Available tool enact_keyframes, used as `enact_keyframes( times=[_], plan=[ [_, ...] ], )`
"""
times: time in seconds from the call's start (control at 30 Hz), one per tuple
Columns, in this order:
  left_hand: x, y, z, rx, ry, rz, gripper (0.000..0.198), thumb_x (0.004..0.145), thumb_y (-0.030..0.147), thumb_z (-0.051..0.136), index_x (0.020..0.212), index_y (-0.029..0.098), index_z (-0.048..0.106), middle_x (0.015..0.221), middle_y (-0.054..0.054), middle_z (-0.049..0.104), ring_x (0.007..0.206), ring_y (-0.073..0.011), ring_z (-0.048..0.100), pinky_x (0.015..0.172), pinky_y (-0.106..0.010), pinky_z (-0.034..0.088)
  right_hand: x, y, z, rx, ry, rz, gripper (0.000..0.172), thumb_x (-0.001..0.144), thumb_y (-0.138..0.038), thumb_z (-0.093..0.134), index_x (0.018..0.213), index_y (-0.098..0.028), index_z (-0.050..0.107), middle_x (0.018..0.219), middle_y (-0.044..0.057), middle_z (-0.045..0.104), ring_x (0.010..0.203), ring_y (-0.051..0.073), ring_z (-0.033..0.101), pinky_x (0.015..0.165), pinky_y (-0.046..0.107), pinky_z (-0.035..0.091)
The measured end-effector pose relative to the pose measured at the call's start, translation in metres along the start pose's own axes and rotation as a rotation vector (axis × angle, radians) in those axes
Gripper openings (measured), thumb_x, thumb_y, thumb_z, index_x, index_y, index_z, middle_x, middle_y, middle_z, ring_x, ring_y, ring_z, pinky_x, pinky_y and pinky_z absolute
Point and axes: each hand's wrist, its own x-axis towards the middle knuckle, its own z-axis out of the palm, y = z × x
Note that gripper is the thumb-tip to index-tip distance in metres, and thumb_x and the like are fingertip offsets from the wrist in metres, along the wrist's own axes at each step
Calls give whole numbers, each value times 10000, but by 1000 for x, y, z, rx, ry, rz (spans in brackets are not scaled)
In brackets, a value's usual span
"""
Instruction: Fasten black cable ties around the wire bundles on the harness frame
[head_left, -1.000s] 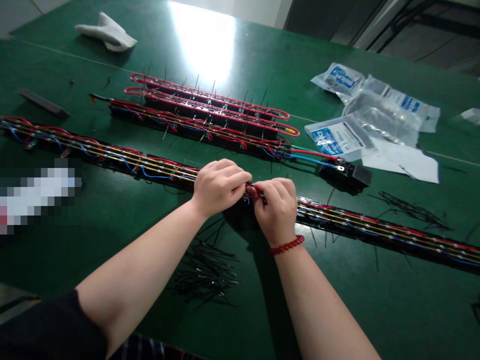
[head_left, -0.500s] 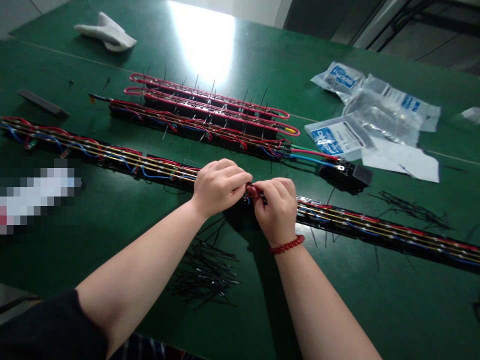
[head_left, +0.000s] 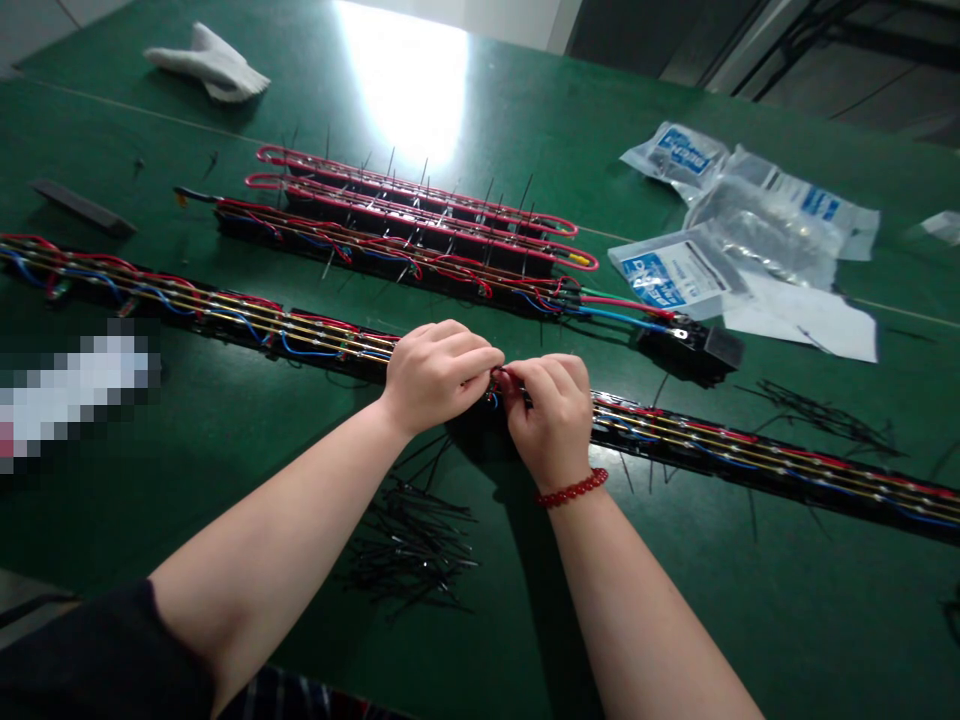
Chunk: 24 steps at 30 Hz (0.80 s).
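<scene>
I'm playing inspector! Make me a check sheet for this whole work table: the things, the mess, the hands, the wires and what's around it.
Surface: green table, with a bright reflection near its far edge.
Things being worked on: long wired strip lying across it; shorter wired strips in rows behind.
Clutter: thin black strips in a loose pile, more at the right; plastic packets, white paper, grey bar, white cloth item.
Hands: left hand and right hand close together at the long strip; grip details too small to tell.
Cables: green, red and blue cables lead to a black block.
Surroundings: tiled floor, upper right.
</scene>
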Motion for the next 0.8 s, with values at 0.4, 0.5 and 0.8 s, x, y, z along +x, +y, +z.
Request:
enact_keyframes(
  times=[0.4,0.5,0.8],
  plan=[
    [-2,-1,1,54,48,108,150,928,197,542,915,229,687,888,7,738,819,-157,623,744,-315,432,1,0,0,-16,-12,-2,87,936,-229,583,900,-210,660,811,46,689,842,206,544,786,346,452],
    [-2,0,2,40,49,100,150,929,188,532,904,215,677,880,-4,737,822,-158,628,752,-311,442,1,-1,0,-20,-1,-6,75,929,-224,601,914,-207,672,814,45,699,839,206,545,787,343,457],
    [-1,1,3,-23,44,-1,147,911,184,539,862,201,676,853,-7,742,800,-157,646,776,-298,479,1,-1,-2,-5,-31,19,126,933,-183,573,990,-204,683,848,45,711,857,202,566,808,350,463]
  ],
)
